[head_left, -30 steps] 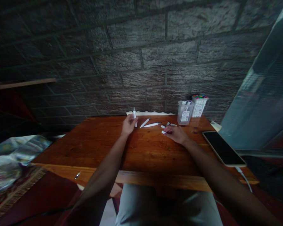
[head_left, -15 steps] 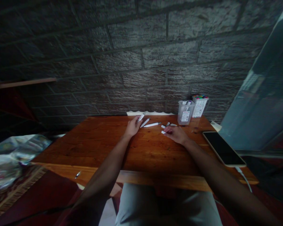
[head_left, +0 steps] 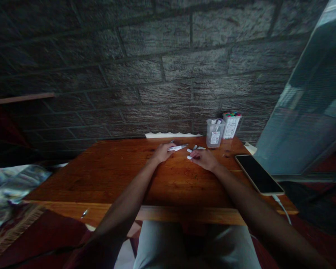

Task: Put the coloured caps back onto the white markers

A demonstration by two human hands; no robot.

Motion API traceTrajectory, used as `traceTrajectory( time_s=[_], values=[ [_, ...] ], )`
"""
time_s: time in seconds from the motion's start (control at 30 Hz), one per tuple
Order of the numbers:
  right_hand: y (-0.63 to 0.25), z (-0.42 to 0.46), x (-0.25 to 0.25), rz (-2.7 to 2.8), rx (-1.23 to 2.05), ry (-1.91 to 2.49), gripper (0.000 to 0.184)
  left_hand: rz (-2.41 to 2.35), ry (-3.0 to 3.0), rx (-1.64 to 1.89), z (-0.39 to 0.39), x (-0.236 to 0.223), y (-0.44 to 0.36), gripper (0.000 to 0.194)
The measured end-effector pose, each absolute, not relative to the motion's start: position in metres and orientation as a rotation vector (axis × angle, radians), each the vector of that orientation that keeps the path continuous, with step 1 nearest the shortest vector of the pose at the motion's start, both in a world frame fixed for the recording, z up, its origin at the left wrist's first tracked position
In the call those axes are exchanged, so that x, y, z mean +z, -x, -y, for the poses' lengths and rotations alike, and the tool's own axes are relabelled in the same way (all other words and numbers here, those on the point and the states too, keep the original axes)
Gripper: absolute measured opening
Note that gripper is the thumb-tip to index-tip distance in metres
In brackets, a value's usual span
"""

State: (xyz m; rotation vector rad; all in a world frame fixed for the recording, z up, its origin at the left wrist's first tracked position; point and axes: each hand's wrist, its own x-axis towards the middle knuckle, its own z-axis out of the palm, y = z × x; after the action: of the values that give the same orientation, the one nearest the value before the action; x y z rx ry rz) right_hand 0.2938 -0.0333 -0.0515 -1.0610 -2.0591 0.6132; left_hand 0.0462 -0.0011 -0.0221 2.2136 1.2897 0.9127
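My left hand (head_left: 162, 152) is closed round a white marker (head_left: 176, 148), whose grey end points right. Part of another marker shows behind those fingers. To the right, my right hand (head_left: 204, 159) is closed, with a short white piece like a marker cap (head_left: 189, 157) sticking out of its fingertips. Just above it is a second short white piece (head_left: 189, 150); whether the fingers touch it I cannot tell. Beyond the right hand lie a small grey-tipped piece (head_left: 195, 147) and a white piece (head_left: 201, 148) on the wooden table (head_left: 114, 168).
A clear plastic box (head_left: 214, 140) with a few markers stands at the back right, beside a fuller box of coloured-cap markers (head_left: 230, 129). A phone (head_left: 259, 174) with a charging cable (head_left: 282, 204) lies on the right. Behind the table is a brick wall (head_left: 179, 93).
The marker in my left hand has swung down from a raised tilt to nearly level, pointing right, over the loose markers. My right hand keeps much the same pose. The view has shifted slightly.
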Motion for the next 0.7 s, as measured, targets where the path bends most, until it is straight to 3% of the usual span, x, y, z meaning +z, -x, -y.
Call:
traceTrajectory(
  time_s=[0.13, 0.3, 0.43, 0.7],
  values=[
    [-0.29, 0.036, -0.048, 1.973, 0.672, 1.058, 0.012, -1.037, -1.698, 1.088, 0.012, -0.016, -0.046, 0.038],
    [-0.284, 0.041, -0.028, 1.578, 0.922, 0.962, 0.037, -0.826, -1.313, 0.899, 0.029, -0.01, -0.051, 0.039],
    [-0.284, 0.047, -0.014, 1.41, 1.148, 0.822, 0.033, -0.797, -1.322, 0.773, 0.037, -0.006, -0.056, 0.036],
    [-0.282, 0.055, -0.007, 1.425, 1.2, 0.685, 0.02, -0.782, -1.367, 0.723, 0.043, -0.001, -0.059, 0.034]
  ],
)
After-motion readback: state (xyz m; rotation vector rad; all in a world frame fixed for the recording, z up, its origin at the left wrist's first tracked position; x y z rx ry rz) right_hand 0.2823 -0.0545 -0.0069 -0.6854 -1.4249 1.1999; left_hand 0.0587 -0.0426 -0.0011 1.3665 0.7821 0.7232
